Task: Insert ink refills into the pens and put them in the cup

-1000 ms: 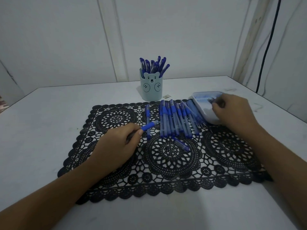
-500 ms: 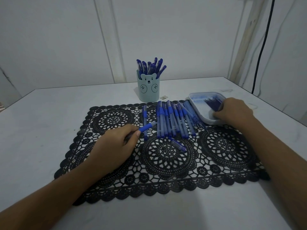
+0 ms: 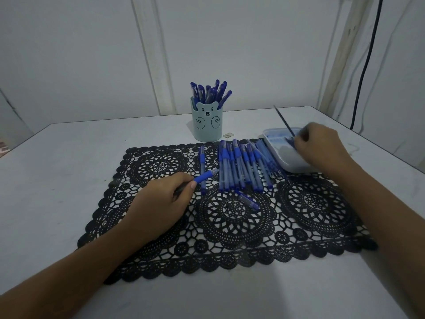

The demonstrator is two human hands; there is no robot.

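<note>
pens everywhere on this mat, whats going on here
A person is fitting refills into pens. The left hand holds a pen barrel over the black lace mat; the right hand pinches a thin ink refill above the white tray. More pens lie in a row on the mat, and the bear cup behind already holds several.

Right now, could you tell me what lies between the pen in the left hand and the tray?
The head view shows a row of pens lying side by side on the mat, between that pen and the tray.
</note>
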